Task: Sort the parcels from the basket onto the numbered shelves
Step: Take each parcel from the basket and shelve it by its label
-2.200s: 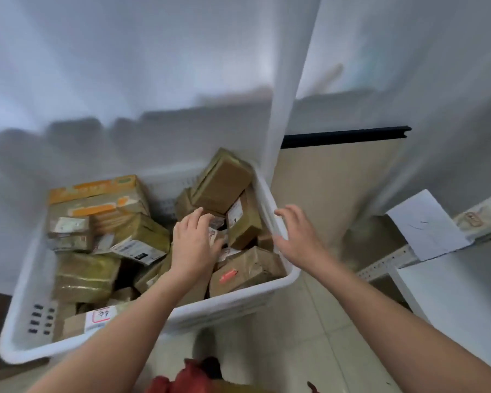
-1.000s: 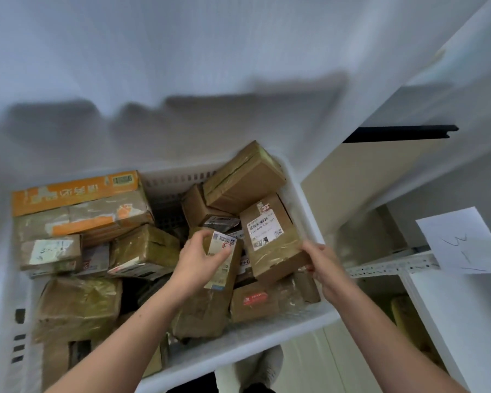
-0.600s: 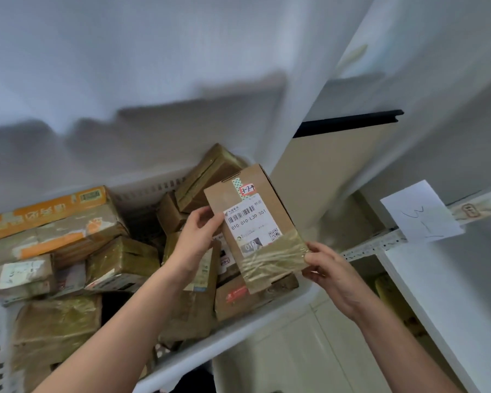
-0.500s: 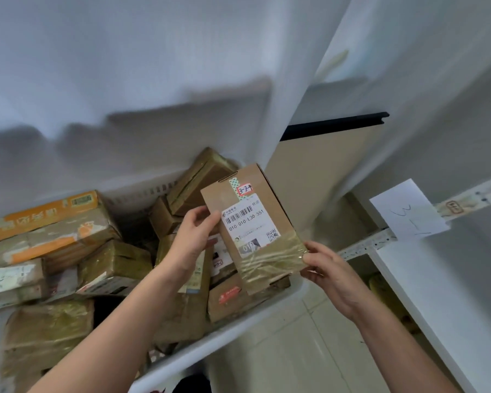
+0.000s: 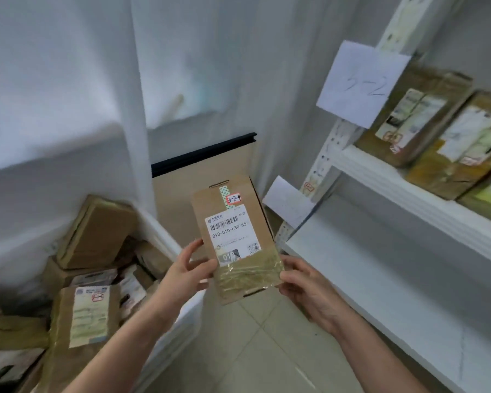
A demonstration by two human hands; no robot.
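White walls [image 5: 54, 80] and a pale tiled floor [image 5: 253, 350] frame a narrow corner, with a white plastic basket [image 5: 182, 316] at lower left and white metal shelving on the right.

Both bare forearms rise from the bottom edge and converge at the centre. Between them stands one brown cardboard parcel [image 5: 236, 239], upright and face to the camera, in the air over the floor between basket and shelving. The left hand [image 5: 186, 275] grips its lower left edge, thumb on the front and fingers curled behind. The right hand [image 5: 304, 287] clasps the taped lower right corner, thumb on the edge, fingers wrapped under and behind.

The parcel carries one white barcode label [image 5: 233, 234] and one red-bordered sticker [image 5: 234, 198] reading 3-2-4.

At least six brown parcels can be told apart in the basket; others are cut off at the frame edge. Two shelf boards show: the upper shelf [image 5: 408, 194] bears three parcels side by side, the lower shelf [image 5: 380, 293] sits just right of the held box. Two paper signs hang on the upright: the upper sign [image 5: 362, 85] reads 3-2, the lower sign [image 5: 288, 201] is illegible.
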